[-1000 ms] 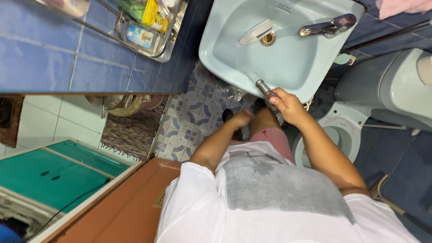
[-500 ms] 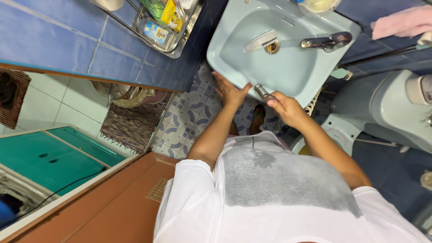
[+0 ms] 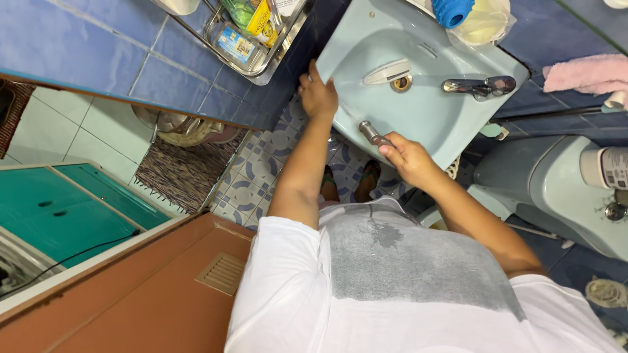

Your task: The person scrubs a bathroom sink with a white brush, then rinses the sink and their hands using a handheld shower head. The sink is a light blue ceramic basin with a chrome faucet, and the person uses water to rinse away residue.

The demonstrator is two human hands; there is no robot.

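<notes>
My right hand [image 3: 407, 159] grips a chrome spray nozzle [image 3: 370, 133], its head held over the front rim of a pale blue sink [image 3: 432, 111]. My left hand [image 3: 317, 96] rests on the sink's left rim, fingers laid over the edge. A chrome tap [image 3: 476, 85] sits at the sink's right side and a drain stopper [image 3: 394, 73] lies in the bowl. My wet white shirt fills the lower frame.
A wire rack [image 3: 252, 33] with bottles hangs on the blue tiled wall at left. A pale blue toilet [image 3: 556, 189] stands right of the sink. A pink towel [image 3: 585, 72] hangs at upper right. A woven mat [image 3: 186, 173] and patterned floor tiles lie below.
My left hand rose from near my knee, reached the sink's front edge, then slid onto its left rim. The right hand kept hold of the nozzle.
</notes>
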